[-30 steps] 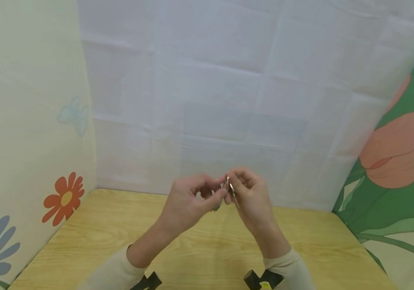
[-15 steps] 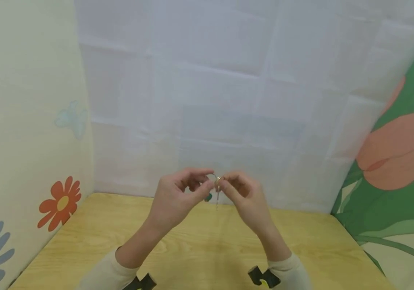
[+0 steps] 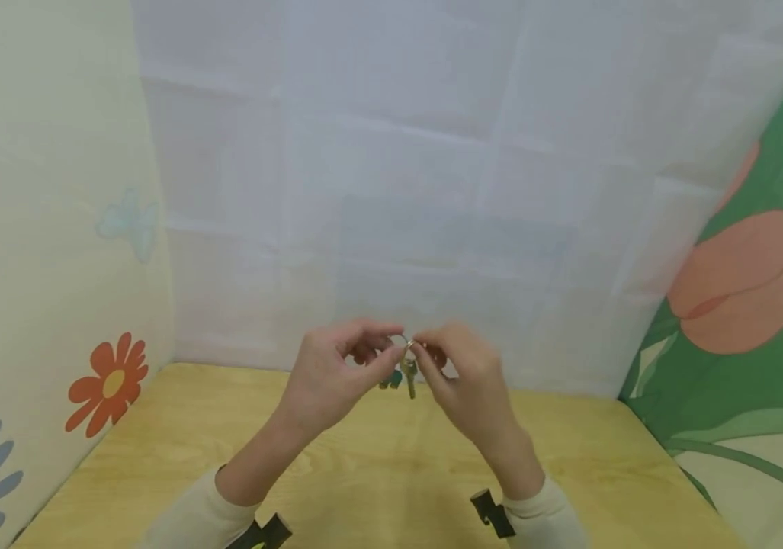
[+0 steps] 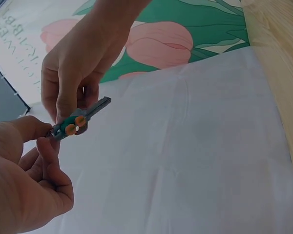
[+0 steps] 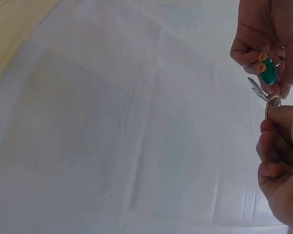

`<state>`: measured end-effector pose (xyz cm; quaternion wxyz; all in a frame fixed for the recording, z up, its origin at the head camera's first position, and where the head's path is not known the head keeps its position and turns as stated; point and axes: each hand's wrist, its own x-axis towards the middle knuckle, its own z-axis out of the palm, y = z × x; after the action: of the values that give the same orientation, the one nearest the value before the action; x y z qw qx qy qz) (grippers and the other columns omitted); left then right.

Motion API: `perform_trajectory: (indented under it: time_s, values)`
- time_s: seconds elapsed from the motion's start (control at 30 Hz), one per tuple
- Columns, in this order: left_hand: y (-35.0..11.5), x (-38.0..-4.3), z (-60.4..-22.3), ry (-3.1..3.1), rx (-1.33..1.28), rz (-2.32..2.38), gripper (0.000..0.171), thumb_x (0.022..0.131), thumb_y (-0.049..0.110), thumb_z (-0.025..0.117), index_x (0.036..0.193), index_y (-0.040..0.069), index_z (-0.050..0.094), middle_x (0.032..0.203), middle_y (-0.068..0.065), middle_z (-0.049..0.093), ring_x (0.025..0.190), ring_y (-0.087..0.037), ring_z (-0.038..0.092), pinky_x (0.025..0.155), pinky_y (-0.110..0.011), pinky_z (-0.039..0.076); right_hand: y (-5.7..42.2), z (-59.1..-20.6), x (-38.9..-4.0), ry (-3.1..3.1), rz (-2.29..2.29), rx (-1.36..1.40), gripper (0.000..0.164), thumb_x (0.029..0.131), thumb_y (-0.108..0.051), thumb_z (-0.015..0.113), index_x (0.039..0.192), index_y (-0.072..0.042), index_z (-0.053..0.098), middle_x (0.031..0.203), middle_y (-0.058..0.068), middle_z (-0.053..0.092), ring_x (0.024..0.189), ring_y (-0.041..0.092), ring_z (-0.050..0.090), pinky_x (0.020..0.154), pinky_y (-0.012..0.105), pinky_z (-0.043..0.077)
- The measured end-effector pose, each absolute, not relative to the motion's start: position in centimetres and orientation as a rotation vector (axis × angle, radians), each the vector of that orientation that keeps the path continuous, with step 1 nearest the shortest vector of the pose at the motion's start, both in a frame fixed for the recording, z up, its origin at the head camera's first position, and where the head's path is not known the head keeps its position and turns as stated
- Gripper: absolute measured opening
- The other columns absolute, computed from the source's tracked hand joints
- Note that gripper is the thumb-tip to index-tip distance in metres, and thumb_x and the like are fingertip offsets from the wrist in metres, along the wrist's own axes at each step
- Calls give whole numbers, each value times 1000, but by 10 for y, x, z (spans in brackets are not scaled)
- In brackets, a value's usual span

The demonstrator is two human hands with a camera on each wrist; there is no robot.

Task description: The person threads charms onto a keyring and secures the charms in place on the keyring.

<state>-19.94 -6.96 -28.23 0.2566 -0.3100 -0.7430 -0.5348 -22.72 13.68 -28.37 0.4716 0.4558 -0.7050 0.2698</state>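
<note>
My left hand (image 3: 332,374) and right hand (image 3: 473,377) meet in midair above the table, fingertips close together. Between them is a metal key ring (image 5: 266,111), pinched by thumb and forefinger on each side. A key (image 3: 410,380) hangs from the ring, blade down in the head view. Beside it dangles a small green charm (image 4: 67,124) with orange round ends, under the left fingers. In the right wrist view the key (image 5: 257,89) sticks out beside the ring, close to the green charm (image 5: 268,73). Fingertips hide part of the ring.
A wood-grain table (image 3: 364,465) lies below the hands. Behind it hangs a creased white cloth (image 3: 391,191). Flower-printed panels stand at the left (image 3: 55,252) and right (image 3: 741,290). Dark straps with blocky mounts (image 3: 492,515) sit at both wrists.
Both hands shifted slightly left and the right hand changed its hold on the ring. The key, earlier beside the right thumb, now hangs between the hands, its flat side showing.
</note>
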Motion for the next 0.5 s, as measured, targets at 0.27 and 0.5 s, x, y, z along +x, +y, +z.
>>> perform_trajectory:
  time_s: [0.27, 0.5]
  values:
    - [-75, -200, -289, -2023, -780, -1443, 21, 96, 27, 75, 116, 21, 77, 86, 13, 71, 69, -11, 62, 59, -30, 51, 129, -293, -234, -1674, 663, 1136, 14, 103, -13, 63, 96, -4, 71, 78, 0, 64, 62, 8, 56, 53, 22, 45]
    - [-76, -197, -292, -1991, -772, -1441, 20, 95, 23, 77, 114, 20, 78, 87, 14, 72, 68, -11, 64, 60, -29, 52, 125, -302, -236, -1665, 1057, 1158, 7, 93, 5, 70, 95, -1, 73, 75, 3, 69, 54, 7, 56, 50, 21, 46]
